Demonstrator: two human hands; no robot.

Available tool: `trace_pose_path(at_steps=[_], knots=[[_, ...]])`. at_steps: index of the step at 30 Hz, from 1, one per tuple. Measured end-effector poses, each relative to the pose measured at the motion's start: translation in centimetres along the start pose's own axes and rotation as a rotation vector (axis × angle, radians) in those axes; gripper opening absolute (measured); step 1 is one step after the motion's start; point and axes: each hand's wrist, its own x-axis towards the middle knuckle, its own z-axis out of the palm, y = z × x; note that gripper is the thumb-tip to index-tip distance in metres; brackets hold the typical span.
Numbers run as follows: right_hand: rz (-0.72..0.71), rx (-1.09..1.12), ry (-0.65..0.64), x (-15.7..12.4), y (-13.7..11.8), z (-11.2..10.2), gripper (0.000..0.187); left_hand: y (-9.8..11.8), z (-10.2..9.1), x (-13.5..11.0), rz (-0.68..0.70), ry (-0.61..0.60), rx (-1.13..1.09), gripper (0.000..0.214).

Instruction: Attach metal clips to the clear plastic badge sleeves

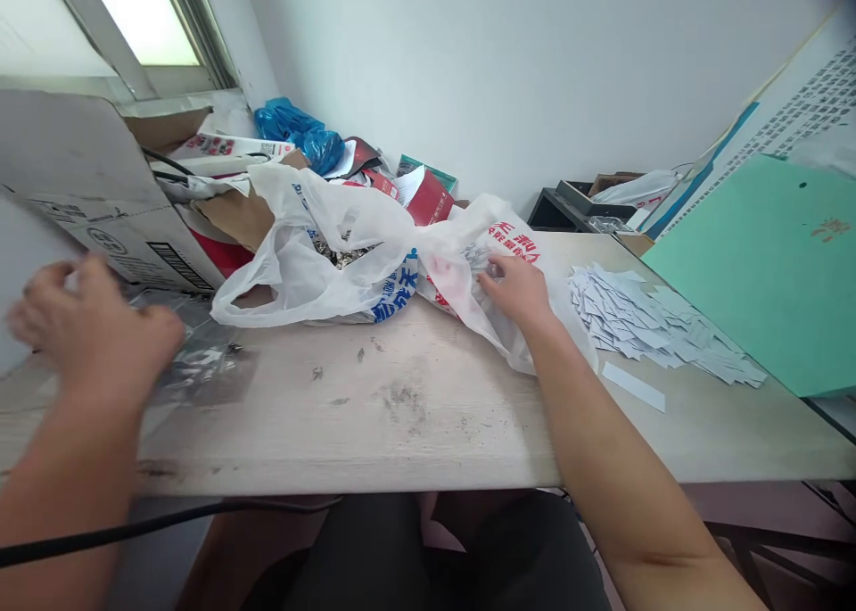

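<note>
Under your right hand (514,290) lies a white plastic bag (348,259) with red and blue print, slumped on the tabletop (401,415). That hand rests on the bag with fingers slightly spread, not visibly pinching. Your left hand (94,330) is blurred and looks loosely curled above a crinkled clear plastic sheet (201,361), though you can't tell whether it grips anything. A cardboard box (86,183) stands beyond your left hand, while white paper slips (642,317) lie heaped just right of your right hand, near a green folder (755,272).
</note>
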Motion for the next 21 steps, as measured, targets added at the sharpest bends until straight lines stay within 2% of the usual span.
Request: trace_pose_path(at_steps=[1,2,3,5,7,9,11,13,16,18,21], knots=[[0.002,0.005,0.008,0.0,0.0,-0.1,0.044,1.0,1.5,0.2,0.058,0.215,0.1,0.055],[0.0,0.015,0.011,0.0,0.0,-0.2,0.042,2.2,3.0,0.5,0.144,0.352,0.194,0.047],[-0.006,0.032,0.015,0.0,0.1,-0.3,0.04,3.4,4.5,1.0,0.226,0.406,0.236,0.038],[-0.028,0.073,0.043,0.2,0.4,-0.5,0.039,5.9,7.2,2.6,0.298,0.22,0.228,0.027],[-0.063,0.11,0.099,0.4,0.7,-0.6,0.037,8.1,9.5,4.7,0.269,0.07,0.27,0.031],[-0.1,0.147,0.17,0.4,0.9,-0.8,0.034,9.5,11.4,6.9,0.157,-0.162,0.393,0.032],[-0.135,0.194,0.246,0.5,1.0,-1.0,0.033,9.8,13.1,8.7,0.009,-0.328,0.49,0.032],[-0.16,0.232,0.324,0.4,1.1,-1.3,0.032,9.0,14.5,9.7,-0.078,-0.349,0.534,0.039],[-0.186,0.237,0.394,0.4,1.2,-1.6,0.032,7.2,16.1,10.2,-0.079,-0.263,0.558,0.055],[-0.207,0.213,0.383,0.4,1.2,-1.6,0.031,6.3,16.8,10.4,-0.069,-0.232,0.573,0.059],[-0.256,0.167,0.355,0.3,1.2,-1.2,0.026,5.9,17.3,10.6,-0.092,-0.217,0.602,0.051]])
